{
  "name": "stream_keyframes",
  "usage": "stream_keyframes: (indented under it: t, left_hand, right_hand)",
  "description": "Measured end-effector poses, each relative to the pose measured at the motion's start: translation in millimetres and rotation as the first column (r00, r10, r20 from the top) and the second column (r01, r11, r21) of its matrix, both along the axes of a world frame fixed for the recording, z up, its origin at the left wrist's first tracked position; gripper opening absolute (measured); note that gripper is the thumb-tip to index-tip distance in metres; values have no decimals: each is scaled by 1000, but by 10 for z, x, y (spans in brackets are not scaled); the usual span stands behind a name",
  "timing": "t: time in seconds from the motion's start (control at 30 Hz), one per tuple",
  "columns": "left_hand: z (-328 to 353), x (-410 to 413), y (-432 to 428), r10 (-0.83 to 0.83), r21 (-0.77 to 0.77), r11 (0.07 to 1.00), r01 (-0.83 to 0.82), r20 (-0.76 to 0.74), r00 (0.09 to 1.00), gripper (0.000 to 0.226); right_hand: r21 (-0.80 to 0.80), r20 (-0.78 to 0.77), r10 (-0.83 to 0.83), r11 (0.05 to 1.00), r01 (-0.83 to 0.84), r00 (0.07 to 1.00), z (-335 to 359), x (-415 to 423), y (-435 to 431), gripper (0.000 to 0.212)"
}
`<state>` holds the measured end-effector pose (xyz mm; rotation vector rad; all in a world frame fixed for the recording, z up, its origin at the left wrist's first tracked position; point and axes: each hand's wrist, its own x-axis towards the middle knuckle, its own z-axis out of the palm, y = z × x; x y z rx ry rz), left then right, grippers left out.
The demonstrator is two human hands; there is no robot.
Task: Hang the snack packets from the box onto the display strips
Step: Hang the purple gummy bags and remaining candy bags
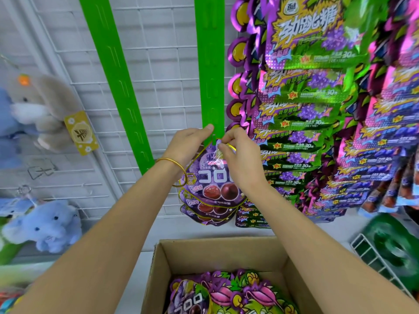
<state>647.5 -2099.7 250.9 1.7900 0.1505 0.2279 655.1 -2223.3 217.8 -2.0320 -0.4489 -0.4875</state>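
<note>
White wire grid (158, 53) is backing the display, and against it the right hand (238, 155) is pinching the top edge of a purple grape packet (213, 177), right at the lower end of a green display strip (212, 64). The left hand (188, 143), fingers curled, is gripping that strip end, with its thumb pressing on the green face just above the packet. Two similar packets are hanging beneath it. Shiny hung packets (306, 109) are crowding the right side. Below the arms, a cardboard box (217, 252) is holding more boxed packets (238, 295) — plush toys (43, 105) are hanging at the left.
</note>
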Motion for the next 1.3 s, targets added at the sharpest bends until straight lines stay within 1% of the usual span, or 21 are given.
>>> stream_keyframes:
  t: [0.1, 0.17, 0.23, 0.3, 0.37, 0.43, 0.47, 0.5, 0.53, 0.6, 0.63, 0.7, 0.8, 0.87, 0.93, 0.97, 1.03, 1.13, 1.2, 1.27, 1.3]
  left_hand:
    - [-63, -33, 42, -35, 21, 999, 35, 8, 999, 21]
    - [-145, -93, 73, -55, 97, 994, 52, 37, 998, 20]
    - [-243, -148, 120, -69, 178, 982, 57, 65, 995, 13]
    - [-351, -210, 199, -76, 277, 959, 50, 84, 994, 26]
    - [-446, -317, 310, -38, 411, 911, -24, 143, 989, 42]
    - [-542, -509, 414, -8, 480, 872, -93, 203, 979, 52]
    - [-617, -625, 458, -2, 497, 862, -101, 202, 979, 51]
    - [-716, -750, 499, 0, 507, 857, -91, 176, 984, 47]
    - [-835, -871, 534, 7, 500, 863, -71, 129, 992, 40]
    - [-1080, -1063, 607, 14, 463, 886, -10, -5, 1000, 31]
    - [-1173, -1122, 631, 15, 450, 893, 18, -69, 998, 29]
    - [-1268, -1138, 663, 4, 407, 911, 69, -175, 985, 25]
    - [-1276, -1082, 661, -6, 323, 944, 71, -200, 980, 20]
    - [-1276, -1044, 654, 4, 345, 937, 60, -181, 983, 20]
    - [-1292, -1040, 662, -1, 335, 940, 64, -184, 983, 20]
    - [-1295, -1041, 663, -3, 323, 944, 66, -191, 982, 20]
    - [-1292, -1036, 659, -11, 314, 946, 75, -200, 980, 20]
    - [-1299, -1020, 645, -21, 305, 948, 85, -207, 978, 21]
    - [-1316, -1008, 641, -22, 295, 951, 90, -225, 974, 21]
    - [-1357, -1000, 639, -24, 286, 954, 93, -237, 971, 20]
    - [-1379, -998, 636, -25, 291, 952, 97, -241, 970, 20]
  right_hand:
    - [-21, -25, 24, 999, -24, 999, -98, -27, -13, 9]
    - [-22, -43, 59, 998, -60, 997, -143, -48, -27, 12]
    - [-48, -27, 74, 996, -75, 997, -179, -64, -41, 12]
    - [-129, 29, 36, 991, -32, 999, -237, -119, -80, 11]
    - [-208, 133, -12, 977, 40, 991, -323, -239, -158, 12]
    - [-229, 240, -63, 966, 120, 969, -486, -393, -265, 18]
    - [-225, 256, -96, 962, 156, 962, -612, -475, -317, 18]
    - [-219, 228, -120, 961, 171, 966, -766, -559, -360, 18]
    - [-215, 147, -122, 965, 152, 982, -953, -634, -387, 18]
    - [-231, -161, -53, 973, 14, 986, -1362, -787, -369, 18]
    - [-251, -332, -10, 965, -78, 943, -1589, -852, -337, 20]
    - [-279, -597, 28, 930, -240, 802, -2048, -939, -230, 25]
    - [-267, -785, -14, 910, -318, 619, -2596, -1055, -13, 31]
    - [-281, -842, -93, 916, -286, 531, -2812, -1103, 121, 37]
    - [-325, -878, -162, 893, -311, 451, -2958, -1141, 225, 44]
    - [-353, -881, -191, 874, -333, 434, -3016, -1156, 262, 43]
    - [-434, -844, -257, 843, -318, 470, -3079, -1184, 325, 35]
    - [-500, -765, -317, 841, -207, 561, -3130, -1211, 367, 31]
    - [-444, -773, -285, 881, -162, 567, -3113, -1198, 365, 25]
    - [-298, -817, -184, 946, -126, 546, -3109, -1164, 333, 11]
    - [-203, -836, -115, 973, -107, 536, -3083, -1151, 308, 17]
